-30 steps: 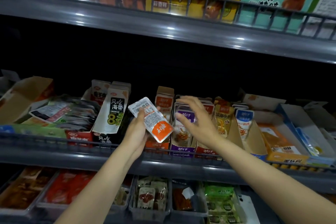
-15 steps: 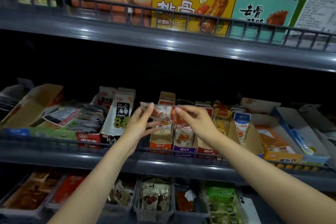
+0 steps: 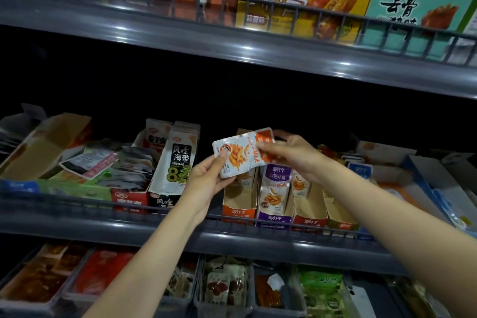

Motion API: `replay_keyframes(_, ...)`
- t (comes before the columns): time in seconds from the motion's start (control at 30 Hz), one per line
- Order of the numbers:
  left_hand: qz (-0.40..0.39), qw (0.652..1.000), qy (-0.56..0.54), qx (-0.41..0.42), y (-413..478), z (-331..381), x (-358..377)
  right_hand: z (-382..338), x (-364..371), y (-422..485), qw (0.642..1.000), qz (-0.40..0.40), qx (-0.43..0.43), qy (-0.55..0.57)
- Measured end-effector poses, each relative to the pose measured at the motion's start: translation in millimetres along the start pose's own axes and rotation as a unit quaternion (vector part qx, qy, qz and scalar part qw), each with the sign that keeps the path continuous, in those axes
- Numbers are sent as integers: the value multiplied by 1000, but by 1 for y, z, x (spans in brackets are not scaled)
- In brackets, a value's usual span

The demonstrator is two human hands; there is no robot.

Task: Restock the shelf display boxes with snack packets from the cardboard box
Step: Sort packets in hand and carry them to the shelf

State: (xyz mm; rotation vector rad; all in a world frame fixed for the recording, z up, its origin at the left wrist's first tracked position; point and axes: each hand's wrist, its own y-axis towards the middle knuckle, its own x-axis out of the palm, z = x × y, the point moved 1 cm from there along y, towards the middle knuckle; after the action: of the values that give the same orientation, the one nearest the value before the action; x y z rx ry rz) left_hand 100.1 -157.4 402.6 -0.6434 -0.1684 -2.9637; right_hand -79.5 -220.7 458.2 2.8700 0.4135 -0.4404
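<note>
Snack packet (image 3: 240, 156), front now turned toward the camera, pinched at opposite ends by left hand (image 3: 206, 181) and right hand (image 3: 294, 156)

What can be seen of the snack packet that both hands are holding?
The snack packet is a small flat pouch of glossy white film, with an orange band at one end and a picture of orange strips. It lies almost sideways, printed face to the camera. The left hand pinches its lower left corner, the right hand its orange end. It is held in front of the orange display box.
</note>
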Motion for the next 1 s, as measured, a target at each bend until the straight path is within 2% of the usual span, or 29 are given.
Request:
replay_keyframes(0.07,13,999,30,19,10,-4,-1,-4,-3,10,998,15,-21,-56)
replay_keyframes(0.17,13,985,152,74,25,-11,-3,-16,-11,36,992,40,-64,-105)
replay_keyframes(0.23,23,969,232,84,35,-17,-8,-22,-14,56,986,12,-79,-148)
replay_keyframes(0.33,3,953,298,55,47,-31,-16,-23,-13,76,946,-62,-100,-301)
replay_keyframes(0.43,-49,953,297,28,56,-44,-20,-19,-3,89,919,-103,-125,-360)
replay_keyframes(0.63,-76,958,276,21,66,-63,-32,-16,-3,105,925,-146,-93,-337)
replay_keyframes(0.83,-90,944,314,33,71,-77,-34,-8,-7,108,910,-159,-81,-375)
replay_keyframes(1.0,-86,946,310,49,71,-80,-33,15,15,111,861,-139,-101,-478)
